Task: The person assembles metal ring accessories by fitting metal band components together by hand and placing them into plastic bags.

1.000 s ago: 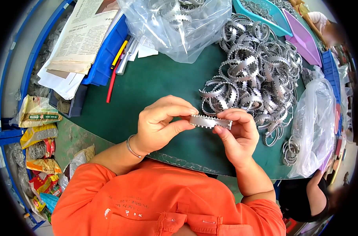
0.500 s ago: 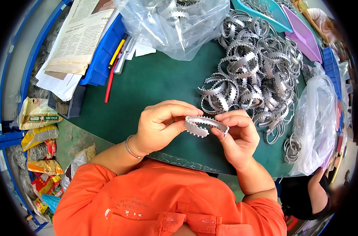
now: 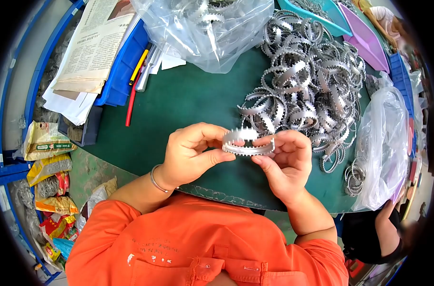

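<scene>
A silver cuff bracelet (image 3: 249,150) with beaded edges is held up between my two hands, over the near side of the green table. My left hand (image 3: 192,151) pinches its left end between thumb and fingers; a metal bangle circles that wrist. At the right end, my right hand (image 3: 289,159) has its fingers and thumb closed on the band. The far part of the bracelet is smeared by motion. Just beyond my hands lies a big heap of similar bracelets (image 3: 317,81).
A clear plastic bag (image 3: 217,45) holding more bracelets sits at the back. To the left are a blue bin (image 3: 124,71), newspapers (image 3: 90,47) and a red pen (image 3: 132,107). At right lie a small stack of rings (image 3: 354,180) and a plastic bag (image 3: 381,138). Another person sits lower right.
The bracelet has been turned in my fingers, so its gap no longer faces me and an unbroken stretch of band does. Both hands stay in nearly the same place.
</scene>
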### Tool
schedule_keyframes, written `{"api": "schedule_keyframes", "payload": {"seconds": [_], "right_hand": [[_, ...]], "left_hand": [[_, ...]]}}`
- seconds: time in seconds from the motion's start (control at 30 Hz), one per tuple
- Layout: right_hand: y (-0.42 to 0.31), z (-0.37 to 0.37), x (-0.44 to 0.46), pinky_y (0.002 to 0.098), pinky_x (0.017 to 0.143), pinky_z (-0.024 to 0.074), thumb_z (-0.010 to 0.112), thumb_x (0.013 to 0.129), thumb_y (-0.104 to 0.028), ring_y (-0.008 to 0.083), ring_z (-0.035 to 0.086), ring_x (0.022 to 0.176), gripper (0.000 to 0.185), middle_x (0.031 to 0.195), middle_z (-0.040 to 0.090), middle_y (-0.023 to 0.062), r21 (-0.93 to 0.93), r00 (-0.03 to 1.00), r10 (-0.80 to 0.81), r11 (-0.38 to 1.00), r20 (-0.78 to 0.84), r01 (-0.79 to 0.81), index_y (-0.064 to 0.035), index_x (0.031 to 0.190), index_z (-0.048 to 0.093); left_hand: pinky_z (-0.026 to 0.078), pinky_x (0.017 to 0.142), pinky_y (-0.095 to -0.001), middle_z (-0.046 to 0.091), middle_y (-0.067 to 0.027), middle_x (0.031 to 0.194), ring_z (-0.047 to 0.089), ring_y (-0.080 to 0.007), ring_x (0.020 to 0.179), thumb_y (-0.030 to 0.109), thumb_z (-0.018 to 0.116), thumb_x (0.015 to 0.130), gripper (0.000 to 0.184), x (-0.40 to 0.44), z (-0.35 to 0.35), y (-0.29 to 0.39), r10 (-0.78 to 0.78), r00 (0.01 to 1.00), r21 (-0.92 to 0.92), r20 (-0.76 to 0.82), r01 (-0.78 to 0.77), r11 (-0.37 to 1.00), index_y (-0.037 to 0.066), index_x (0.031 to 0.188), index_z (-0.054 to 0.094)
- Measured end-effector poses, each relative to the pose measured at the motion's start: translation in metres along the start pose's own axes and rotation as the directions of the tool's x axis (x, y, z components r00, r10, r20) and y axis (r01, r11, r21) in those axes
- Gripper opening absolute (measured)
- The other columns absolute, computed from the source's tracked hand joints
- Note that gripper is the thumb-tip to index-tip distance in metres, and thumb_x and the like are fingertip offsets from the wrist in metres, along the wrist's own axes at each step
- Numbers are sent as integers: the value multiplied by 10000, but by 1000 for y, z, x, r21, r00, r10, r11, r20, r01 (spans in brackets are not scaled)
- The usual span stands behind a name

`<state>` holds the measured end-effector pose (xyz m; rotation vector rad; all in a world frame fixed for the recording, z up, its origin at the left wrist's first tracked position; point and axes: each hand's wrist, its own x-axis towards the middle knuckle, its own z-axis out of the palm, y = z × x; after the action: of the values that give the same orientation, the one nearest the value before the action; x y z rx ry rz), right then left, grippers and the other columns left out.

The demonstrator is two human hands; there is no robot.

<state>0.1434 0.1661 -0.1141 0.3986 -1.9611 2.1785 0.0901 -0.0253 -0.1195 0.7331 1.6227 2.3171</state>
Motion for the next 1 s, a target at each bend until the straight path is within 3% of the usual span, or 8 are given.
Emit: {"api": "schedule_keyframes", "payload": {"seconds": [0.1,0.2,0.27,0.37,0.67,0.83,0.93,1.0], "right_hand": [[0,1,-1,275,716,542,603,778,118,188,624,855,498,964,604,171,-17,1000,-10,1000,6,10,45,1225,397],[-9,4,1,246,677,540,575,836,56,153,642,754,333,852,640,141,-9,982,187,982,15,-187,65,1153,474],[-11,2,1,243,664,541,564,847,48,150,642,740,307,837,641,134,17,971,238,971,26,-238,66,1143,482],[-12,1,2,237,641,542,545,865,36,147,642,721,266,820,641,125,36,956,292,955,36,-293,67,1124,495],[-13,2,2,223,564,508,516,900,-34,129,613,612,196,746,629,110,1,941,339,941,-10,-339,63,1070,530],[-19,-1,5,182,443,425,520,926,-169,55,553,517,208,630,598,28,-9,877,478,878,-40,-479,15,848,578],[-19,-4,5,190,426,416,517,928,-176,55,543,498,223,609,587,22,-68,873,487,871,-15,-487,10,820,576],[-17,-4,4,190,463,425,508,927,-135,65,557,545,160,669,592,29,-109,884,465,882,43,-459,7,879,564]], "left_hand": [[537,679,-291,641,-183,842,646,-208,760,-25,640,786,444,3,2,4,-134,990,-167,-45,125,978,-37,1176,428],[545,690,-297,640,-154,836,648,-197,752,-59,592,821,547,6,-3,12,-209,978,-302,-14,195,933,-30,1299,326],[546,652,-284,643,-137,788,651,-190,705,-6,567,860,473,7,-3,13,-279,960,-278,-17,264,924,-23,1290,371],[535,585,-256,644,-109,754,645,-162,661,83,537,904,265,6,-5,10,-382,924,-222,3,373,901,-38,1139,525],[452,418,-206,580,-53,598,554,-96,456,125,544,904,191,7,-2,16,-470,880,-32,-73,469,883,-57,928,597],[317,372,-181,502,11,502,432,-34,396,213,576,896,282,6,-1,17,-496,867,126,-48,498,858,-16,741,634],[278,354,-187,472,23,461,392,-29,371,281,555,908,377,8,0,19,-526,850,173,-28,523,835,10,653,616],[283,347,-195,466,12,454,395,-39,361,260,514,927,400,9,-1,21,-653,756,80,48,648,757,11,624,589]]}}
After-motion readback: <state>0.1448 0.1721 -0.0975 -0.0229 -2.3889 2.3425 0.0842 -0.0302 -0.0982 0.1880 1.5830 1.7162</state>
